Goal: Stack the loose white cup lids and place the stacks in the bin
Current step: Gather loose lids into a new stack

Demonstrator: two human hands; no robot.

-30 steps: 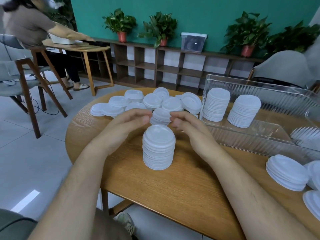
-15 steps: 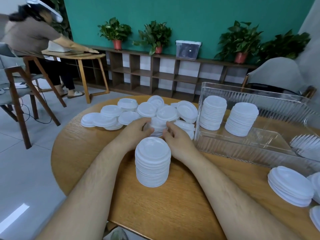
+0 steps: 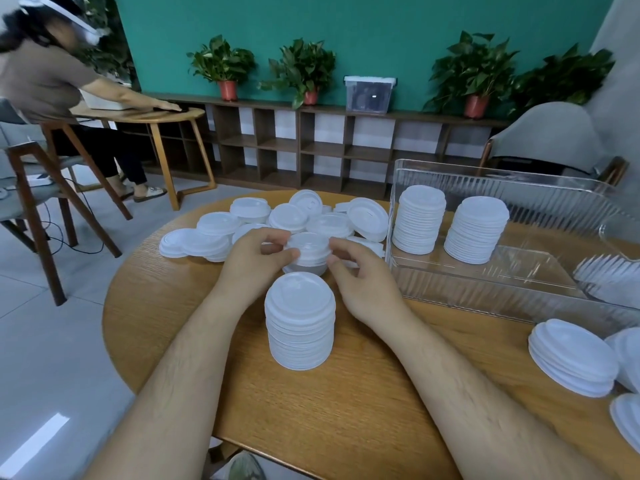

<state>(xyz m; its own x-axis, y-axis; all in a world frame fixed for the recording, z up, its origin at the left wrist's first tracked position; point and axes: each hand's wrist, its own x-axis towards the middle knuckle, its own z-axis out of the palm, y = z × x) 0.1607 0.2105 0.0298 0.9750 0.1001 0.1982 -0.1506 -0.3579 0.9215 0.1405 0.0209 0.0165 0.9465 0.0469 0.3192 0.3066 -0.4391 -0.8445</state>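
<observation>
The left hand (image 3: 256, 263) and right hand (image 3: 363, 282) meet over the desk (image 3: 346, 417), their fingers (image 3: 277, 237) curled from either side round a small stack (image 3: 309, 251) of lids at the near edge of the loose lids (image 3: 249, 216). A tall stack (image 3: 299, 323) stands just in front, between the forearms. The clear bin (image 3: 485, 292) to the right holds two stacks (image 3: 420, 220) side by side.

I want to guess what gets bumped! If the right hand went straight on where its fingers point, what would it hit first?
The small pile of lids that the left hand pinches. The right hand points at it, fingertips about at its rim; touching or not, I can't tell.
</observation>
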